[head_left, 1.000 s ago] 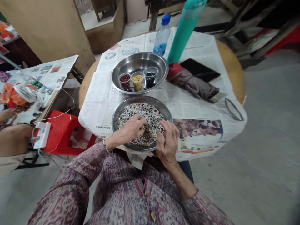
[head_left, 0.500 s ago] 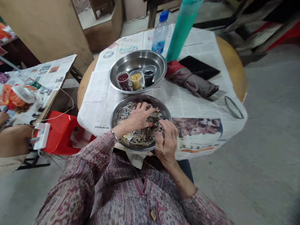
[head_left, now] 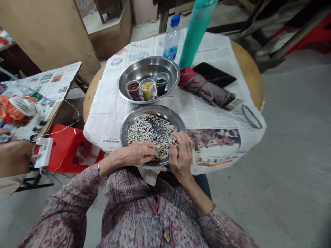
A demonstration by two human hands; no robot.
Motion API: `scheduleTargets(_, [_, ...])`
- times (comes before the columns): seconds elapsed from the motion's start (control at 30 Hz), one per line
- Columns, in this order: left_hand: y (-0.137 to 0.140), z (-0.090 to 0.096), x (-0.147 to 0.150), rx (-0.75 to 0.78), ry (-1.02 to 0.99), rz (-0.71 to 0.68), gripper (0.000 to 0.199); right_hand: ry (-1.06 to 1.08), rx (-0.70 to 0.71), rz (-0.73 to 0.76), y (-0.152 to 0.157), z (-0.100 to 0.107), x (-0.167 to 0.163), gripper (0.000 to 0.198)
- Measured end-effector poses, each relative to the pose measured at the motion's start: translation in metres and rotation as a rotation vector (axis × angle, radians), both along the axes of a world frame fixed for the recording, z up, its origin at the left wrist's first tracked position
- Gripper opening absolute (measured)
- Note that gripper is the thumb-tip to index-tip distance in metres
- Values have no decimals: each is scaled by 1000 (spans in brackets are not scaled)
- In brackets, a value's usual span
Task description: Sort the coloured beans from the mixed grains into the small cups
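Observation:
A steel basin (head_left: pixel 124 119) in front of me holds a mix of white grains, yellow bits and dark red and black beans, spread over its bottom. My left hand (head_left: pixel 137 153) reaches over its near rim, fingers bent and drawn together with the tips down in the grains. Whatever they pinch is too small to make out. At the right rim rests my right hand (head_left: pixel 182 153), thumb and fingers apart, tips just inside over the grains. Behind stands a second steel basin (head_left: pixel 151 63) with cups of red beans (head_left: pixel 133 90), yellow grains (head_left: pixel 147 89) and black beans (head_left: pixel 161 86).
Newspaper (head_left: pixel 100 117) covers the round table. A water bottle (head_left: pixel 171 39), a green bottle (head_left: pixel 195 38), a folded umbrella (head_left: pixel 207 88), a dark tablet (head_left: pixel 216 75) and an oval ring (head_left: pixel 251 116) lie around. Left are a red stool (head_left: pixel 64 148) and part of another person (head_left: pixel 15 155).
My left hand has drawn back from the middle of the basin to its near rim, its spread fingers now together. A bare patch shows among the grains. The right hand stays in place.

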State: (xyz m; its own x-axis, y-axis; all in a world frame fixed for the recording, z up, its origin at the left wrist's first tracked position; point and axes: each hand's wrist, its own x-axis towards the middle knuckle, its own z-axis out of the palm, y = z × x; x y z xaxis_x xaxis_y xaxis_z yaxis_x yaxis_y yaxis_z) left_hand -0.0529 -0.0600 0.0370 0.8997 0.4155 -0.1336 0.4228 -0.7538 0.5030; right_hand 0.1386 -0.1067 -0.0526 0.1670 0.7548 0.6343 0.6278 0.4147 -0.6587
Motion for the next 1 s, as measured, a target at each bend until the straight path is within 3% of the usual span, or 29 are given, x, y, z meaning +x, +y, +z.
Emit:
scheduleTargets(0.1, [3,-9,13,122,42,56,20,-12,-5,-2,0,-1,1,42])
scheduleTargets(0.3, [25,-13,20,400,153,506,24,-13,-13,-6,0,-3,1,41])
scheduleTargets(0.4, [27,-15,21,460,189,629,38,-15,-6,-5,-1,-2,1,41])
scheduleTargets(0.47, [24,-18,27,445,186,631,55,-21,-4,-5,-1,-1,1,41])
scheduleTargets(0.53, [20,-20,37,402,158,534,62,-25,-5,-4,-1,0,2,41])
scheduleTargets(0.67, [12,-18,44,297,124,214,31,-22,-8,-2,-1,0,2,40])
scheduleTargets(0.73, [10,-13,34,270,147,154,16,-22,-10,-5,-1,-1,2,40])
scheduleTargets(0.83, [10,-7,8,306,198,234,12,-17,-16,-11,0,-2,2,39])
scheduleTargets(1.0, [23,-14,-15,358,149,545,21,-7,-20,-12,0,-3,1,38])
